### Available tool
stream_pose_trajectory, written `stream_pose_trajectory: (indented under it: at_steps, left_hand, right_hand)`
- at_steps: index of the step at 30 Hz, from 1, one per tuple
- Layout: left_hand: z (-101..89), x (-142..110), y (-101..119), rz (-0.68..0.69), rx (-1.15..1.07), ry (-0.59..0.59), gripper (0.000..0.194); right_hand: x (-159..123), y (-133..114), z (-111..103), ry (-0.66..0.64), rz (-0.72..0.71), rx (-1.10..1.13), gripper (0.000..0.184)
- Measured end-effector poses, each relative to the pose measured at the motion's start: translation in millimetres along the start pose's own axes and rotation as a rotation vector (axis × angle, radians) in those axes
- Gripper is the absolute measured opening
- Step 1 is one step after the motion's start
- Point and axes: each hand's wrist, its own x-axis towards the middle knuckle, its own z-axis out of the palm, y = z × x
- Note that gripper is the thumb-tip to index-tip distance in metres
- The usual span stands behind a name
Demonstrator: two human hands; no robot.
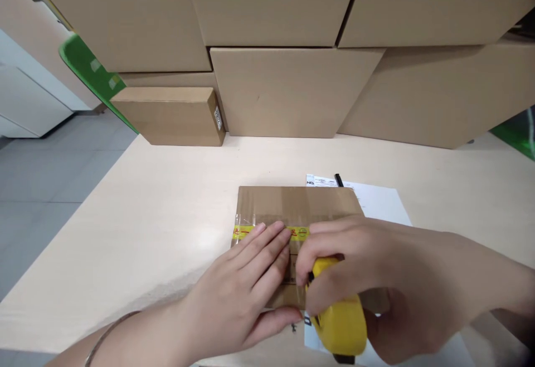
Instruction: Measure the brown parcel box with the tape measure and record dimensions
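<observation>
A brown cardboard box [288,200] lies on the table in front of me, with a yellow printed strip [298,233] and clear tape across its top. My left hand [251,283] rests flat on the box, fingers stretched out over the strip. In my right hand [376,278] is a yellow tape dispenser [340,322], held at the right front part of the box. The fingers of that hand curl round it, and its front end is partly hidden by them. White paper sheets [382,202] stick out from under the box.
Large cardboard boxes [288,94] are stacked along the back of the table [104,233]. A smaller closed carton [179,119] stands at the back left beside a green panel [90,72]. A black pen [338,180] lies on the paper behind the box. Grey floor shows at left.
</observation>
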Motion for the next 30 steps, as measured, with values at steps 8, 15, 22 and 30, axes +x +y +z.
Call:
stream_pose_trajectory:
  at_steps: [8,15,22,30]
  left_hand:
    - [2.9,-6,-1,0.064,-0.053,-0.028,0.055]
    - [-3.3,-3,3,0.042,0.032,-0.133,0.083]
    - [0.1,-4,2,0.076,0.121,-0.093,0.064]
    - [-2.9,-1,1,0.080,0.113,-0.082,0.058]
  right_hand:
    - [13,27,-29,0.069,-0.019,0.084,0.044]
    - [40,62,-60,0.056,0.007,0.061,0.038]
    - [52,96,-80,0.145,0.011,0.108,0.037]
    - [58,114,-87,0.152,0.015,0.140,0.041]
